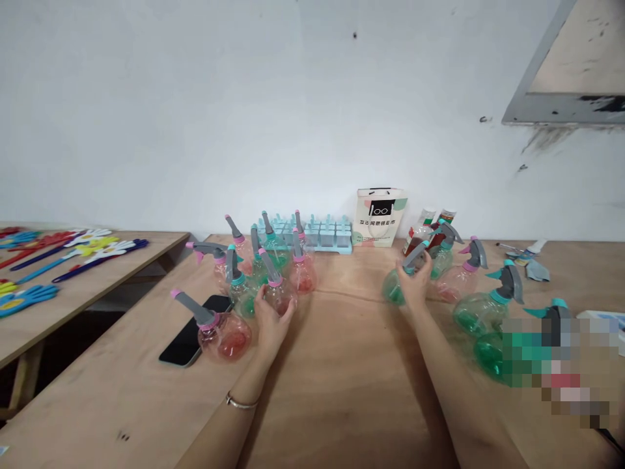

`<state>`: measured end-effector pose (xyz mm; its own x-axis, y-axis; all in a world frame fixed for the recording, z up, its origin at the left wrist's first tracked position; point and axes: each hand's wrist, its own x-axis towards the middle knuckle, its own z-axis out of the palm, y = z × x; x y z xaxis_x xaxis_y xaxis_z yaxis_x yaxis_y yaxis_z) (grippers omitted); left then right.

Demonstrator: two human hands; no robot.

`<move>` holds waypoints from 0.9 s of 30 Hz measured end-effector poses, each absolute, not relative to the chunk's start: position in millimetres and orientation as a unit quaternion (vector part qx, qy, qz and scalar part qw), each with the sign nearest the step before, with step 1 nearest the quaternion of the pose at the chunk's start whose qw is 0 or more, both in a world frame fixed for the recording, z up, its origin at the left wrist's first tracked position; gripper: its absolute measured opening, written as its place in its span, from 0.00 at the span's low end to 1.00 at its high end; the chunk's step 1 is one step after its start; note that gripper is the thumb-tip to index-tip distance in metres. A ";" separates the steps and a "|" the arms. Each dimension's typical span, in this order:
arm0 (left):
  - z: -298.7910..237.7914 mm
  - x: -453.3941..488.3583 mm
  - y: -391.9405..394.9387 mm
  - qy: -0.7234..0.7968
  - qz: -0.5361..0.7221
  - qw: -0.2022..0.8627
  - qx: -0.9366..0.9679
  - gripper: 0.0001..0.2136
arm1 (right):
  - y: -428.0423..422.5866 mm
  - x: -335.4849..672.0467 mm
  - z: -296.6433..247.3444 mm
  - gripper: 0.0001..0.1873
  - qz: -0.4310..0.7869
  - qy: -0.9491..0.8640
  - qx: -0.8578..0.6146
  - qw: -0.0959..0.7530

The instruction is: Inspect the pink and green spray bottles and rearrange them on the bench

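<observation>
My left hand [272, 324] is closed round the lower body of a clear pink spray bottle [279, 294] with a grey and pink head. Across the table, my right hand [415, 279] grips a green spray bottle [392, 288] near its neck, the fingers partly covering the grey head. Several pink and green spray bottles crowd around the left hand, among them a tilted pink bottle [227, 339] nearer to me. To the right of the right hand stand a pink bottle [458, 281] and a green bottle [481, 312], with others.
A black phone [180, 342] lies at the left. Along the wall are a light blue rack [332, 238], a paper bag [379, 225] and bottles of dark liquid [415, 242]. Colourful hand-shaped clappers [100, 244] cover a second table. A blurred patch hides the lower right.
</observation>
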<state>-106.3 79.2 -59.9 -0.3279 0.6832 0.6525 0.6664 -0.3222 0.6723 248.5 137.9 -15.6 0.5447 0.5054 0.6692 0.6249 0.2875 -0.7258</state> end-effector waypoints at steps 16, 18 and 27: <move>-57.6 -104.8 77.5 0.588 0.573 0.013 0.571 0.37 | 192.2 268.1 -66.4 0.50 0.000 -0.412 -0.718 0.561; -56.0 -102.6 74.7 0.602 0.559 0.014 0.570 0.38 | 194.4 269.0 -65.9 0.50 0.010 -0.397 -0.722 0.567; -62.0 -80.0 63.9 0.513 0.545 0.154 0.645 0.42 | 149.7 244.3 -68.5 0.47 0.075 -0.403 -0.675 0.613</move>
